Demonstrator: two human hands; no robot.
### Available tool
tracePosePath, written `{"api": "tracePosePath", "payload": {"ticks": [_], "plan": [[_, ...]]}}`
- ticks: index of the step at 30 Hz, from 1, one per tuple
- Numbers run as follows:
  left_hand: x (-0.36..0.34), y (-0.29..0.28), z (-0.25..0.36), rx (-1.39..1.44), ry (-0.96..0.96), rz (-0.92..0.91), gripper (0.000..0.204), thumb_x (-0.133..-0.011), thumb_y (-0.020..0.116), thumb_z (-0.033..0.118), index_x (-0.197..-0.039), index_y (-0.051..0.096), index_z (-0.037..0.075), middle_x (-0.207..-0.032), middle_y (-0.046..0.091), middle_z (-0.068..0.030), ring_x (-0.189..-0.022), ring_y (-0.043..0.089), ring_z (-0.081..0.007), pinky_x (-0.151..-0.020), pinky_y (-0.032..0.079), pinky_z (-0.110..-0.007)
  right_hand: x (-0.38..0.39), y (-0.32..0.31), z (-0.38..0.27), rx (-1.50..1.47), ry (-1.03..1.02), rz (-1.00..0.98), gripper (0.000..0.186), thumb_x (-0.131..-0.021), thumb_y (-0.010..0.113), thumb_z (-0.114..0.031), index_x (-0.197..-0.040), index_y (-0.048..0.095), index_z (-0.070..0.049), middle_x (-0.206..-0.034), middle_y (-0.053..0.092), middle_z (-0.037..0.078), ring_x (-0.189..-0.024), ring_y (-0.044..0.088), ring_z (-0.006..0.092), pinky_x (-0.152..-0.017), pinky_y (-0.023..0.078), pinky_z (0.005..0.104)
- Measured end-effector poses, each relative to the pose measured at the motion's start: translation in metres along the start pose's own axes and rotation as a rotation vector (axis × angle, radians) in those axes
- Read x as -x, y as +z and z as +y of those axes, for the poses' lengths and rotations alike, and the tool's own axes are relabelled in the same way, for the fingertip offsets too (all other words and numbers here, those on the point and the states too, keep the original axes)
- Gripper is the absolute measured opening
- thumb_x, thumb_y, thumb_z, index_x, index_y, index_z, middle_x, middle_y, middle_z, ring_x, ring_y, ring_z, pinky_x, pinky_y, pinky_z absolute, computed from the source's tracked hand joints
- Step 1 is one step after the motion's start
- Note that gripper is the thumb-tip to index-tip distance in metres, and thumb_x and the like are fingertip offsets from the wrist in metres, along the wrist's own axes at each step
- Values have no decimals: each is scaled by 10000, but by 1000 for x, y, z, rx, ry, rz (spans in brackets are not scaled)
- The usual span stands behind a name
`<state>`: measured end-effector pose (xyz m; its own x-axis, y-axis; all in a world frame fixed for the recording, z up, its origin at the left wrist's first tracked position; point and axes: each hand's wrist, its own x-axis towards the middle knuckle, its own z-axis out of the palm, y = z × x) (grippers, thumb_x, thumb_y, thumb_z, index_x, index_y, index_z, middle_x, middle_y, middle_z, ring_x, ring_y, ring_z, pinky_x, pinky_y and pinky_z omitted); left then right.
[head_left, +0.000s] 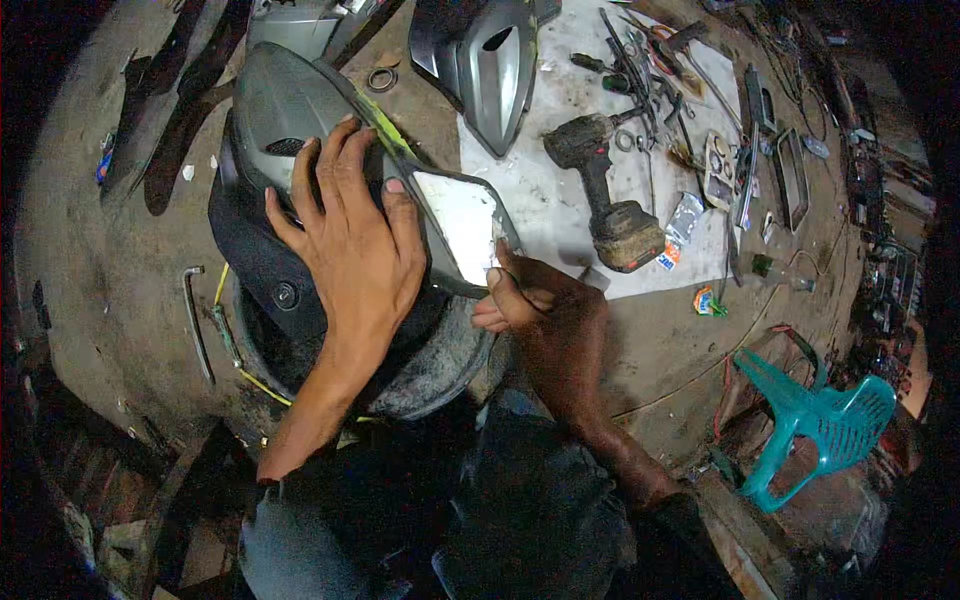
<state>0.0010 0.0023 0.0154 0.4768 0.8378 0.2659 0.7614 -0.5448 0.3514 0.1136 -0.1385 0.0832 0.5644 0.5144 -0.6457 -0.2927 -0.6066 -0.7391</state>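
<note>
A grey and black motorcycle fairing panel with a yellow-green stripe lies over a round grey tub in front of me. My left hand rests spread across the panel, fingers apart and palm down. At the panel's right end is a bright white patch with a ragged right edge. My right hand pinches that end, thumb on top by the lower corner of the white patch and fingers curled beneath. Whether the thumb holds a loose edge of the patch cannot be made out.
The tub's rim shows below the panel. Right of it, a cordless drill and several hand tools lie on a white sheet. Another fairing panel lies beyond. A bent metal bar is at left, a teal plastic chair at right.
</note>
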Motion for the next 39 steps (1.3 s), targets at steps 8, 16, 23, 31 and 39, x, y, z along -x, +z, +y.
{"api": "tracePosePath", "payload": {"ticks": [8,16,23,31,39], "plan": [[-2,4,1,8,-1,4,482,-1033,542,252,-1483,530,80,-1610,503,-94,-1542,360,-383,-1237,145,-729,-9,2,9,135,-232,-87,321,-1053,715,-131,-1322,741,43,-944,815,168,-794,790,183,-701,641,316],[0,3,1,56,-14,-13,501,-1042,524,266,-1489,527,42,-1603,504,-107,-1546,351,-379,-1241,142,-724,-6,-11,16,379,-345,-46,390,-1058,704,-144,-1404,690,35,-982,820,138,-845,788,191,-763,622,326],[0,1,-4,8,46,6,433,-1038,554,251,-1450,607,131,-1593,513,-96,-1534,360,-390,-1235,152,-734,-14,-75,9,-42,-405,86,438,-1086,675,-267,-1346,673,85,-1031,807,166,-965,780,238,-920,595,342],[-2,-13,-7,-76,132,-27,308,-1062,584,318,-1315,738,234,-1581,524,-88,-1504,383,-415,-1212,192,-736,-67,-35,48,-63,-405,-4,293,-1188,459,-315,-1256,520,-36,-1077,768,177,-982,758,257,-857,585,379],[-73,-33,-26,-177,358,-414,388,-1093,571,424,-1229,789,134,-1436,623,-207,-1366,532,-429,-1154,333,-704,-63,4,26,197,-527,184,177,-1156,486,-212,-1218,479,-46,-928,707,306,-924,673,580,-754,508,601]]}}
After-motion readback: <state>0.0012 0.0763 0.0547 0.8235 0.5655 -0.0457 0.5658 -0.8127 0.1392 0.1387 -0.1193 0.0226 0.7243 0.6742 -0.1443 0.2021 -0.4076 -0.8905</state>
